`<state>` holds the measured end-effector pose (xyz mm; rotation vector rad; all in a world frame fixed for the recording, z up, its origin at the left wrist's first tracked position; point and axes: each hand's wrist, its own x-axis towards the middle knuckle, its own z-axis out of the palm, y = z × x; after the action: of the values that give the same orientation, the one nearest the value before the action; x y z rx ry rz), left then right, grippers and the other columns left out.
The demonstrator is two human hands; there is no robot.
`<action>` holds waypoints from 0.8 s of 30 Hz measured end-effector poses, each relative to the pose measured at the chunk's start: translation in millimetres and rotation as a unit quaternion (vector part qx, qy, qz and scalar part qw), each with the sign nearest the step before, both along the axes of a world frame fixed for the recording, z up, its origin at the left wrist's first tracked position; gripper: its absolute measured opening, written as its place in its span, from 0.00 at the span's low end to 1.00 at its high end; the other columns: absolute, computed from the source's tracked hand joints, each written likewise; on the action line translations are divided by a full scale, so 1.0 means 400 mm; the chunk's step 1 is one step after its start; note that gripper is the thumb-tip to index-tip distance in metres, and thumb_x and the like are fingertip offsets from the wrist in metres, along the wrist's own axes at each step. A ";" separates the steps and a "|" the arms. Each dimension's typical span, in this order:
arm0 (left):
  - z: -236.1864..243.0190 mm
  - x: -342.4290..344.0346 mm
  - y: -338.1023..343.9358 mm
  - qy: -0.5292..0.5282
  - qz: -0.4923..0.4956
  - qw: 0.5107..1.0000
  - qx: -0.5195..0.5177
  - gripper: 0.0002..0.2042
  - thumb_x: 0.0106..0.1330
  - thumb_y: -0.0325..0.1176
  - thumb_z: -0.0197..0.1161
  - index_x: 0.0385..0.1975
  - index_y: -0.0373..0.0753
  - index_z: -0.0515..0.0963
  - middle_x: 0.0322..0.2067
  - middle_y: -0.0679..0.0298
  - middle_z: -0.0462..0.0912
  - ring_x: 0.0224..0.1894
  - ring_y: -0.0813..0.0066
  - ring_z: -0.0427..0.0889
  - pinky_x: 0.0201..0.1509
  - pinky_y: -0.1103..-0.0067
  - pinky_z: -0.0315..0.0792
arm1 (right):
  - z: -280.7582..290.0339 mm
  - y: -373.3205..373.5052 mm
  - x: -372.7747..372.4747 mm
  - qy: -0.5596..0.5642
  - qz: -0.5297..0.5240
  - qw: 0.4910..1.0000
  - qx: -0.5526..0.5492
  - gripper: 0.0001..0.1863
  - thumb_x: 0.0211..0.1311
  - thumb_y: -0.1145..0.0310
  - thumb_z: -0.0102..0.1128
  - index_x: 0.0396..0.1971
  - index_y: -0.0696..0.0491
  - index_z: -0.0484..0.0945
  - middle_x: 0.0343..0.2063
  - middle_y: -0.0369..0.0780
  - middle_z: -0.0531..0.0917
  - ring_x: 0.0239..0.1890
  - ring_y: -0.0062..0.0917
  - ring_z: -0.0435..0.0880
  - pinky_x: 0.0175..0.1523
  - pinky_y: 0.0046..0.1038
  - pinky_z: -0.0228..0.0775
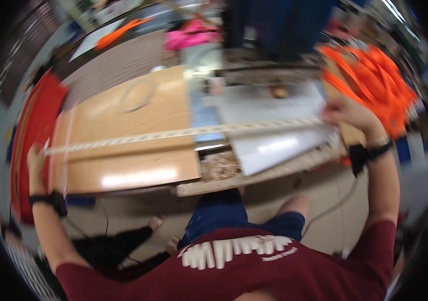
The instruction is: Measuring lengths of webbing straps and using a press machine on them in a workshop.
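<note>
Long narrow cream tape (174, 134) – repeating darker marks, blurred; flat tan wooden board (124, 118) with faint grain, flat silver-grey shiny sheet (269, 108) plain. Heaped fabric strips (384, 83) bright orange, crumpled cloth (189, 39) hot pink, long curved panel (34, 123) red, ribbed surface (119, 61) grey-brown with fine stripes. Short-sleeved shirt (337, 261) maroon – white print; shorts (219, 213) navy, wristbands (51, 202) black.

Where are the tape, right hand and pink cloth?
Tape (184, 132): head view, middle of its length.
Right hand (352, 113): head view, middle of the hand.
Pink cloth (188, 39): head view, its middle.
</note>
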<state>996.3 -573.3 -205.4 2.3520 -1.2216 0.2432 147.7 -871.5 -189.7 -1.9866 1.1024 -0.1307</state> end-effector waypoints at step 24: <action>0.059 -0.735 -0.065 0.011 -0.239 0.969 0.056 0.26 0.60 0.29 0.51 0.59 0.35 0.57 0.60 0.53 0.57 0.63 0.58 0.54 0.64 0.71 0.50 | -0.092 0.062 0.187 0.077 -0.184 0.914 -0.353 0.16 0.44 0.59 0.66 0.26 0.56 0.75 0.29 0.42 0.74 0.35 0.32 0.74 0.41 0.29 0.66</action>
<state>702.3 -599.3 -181.9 2.0582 -1.7801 -0.0156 222.4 -846.7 -226.6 -2.4082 1.6999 -0.6640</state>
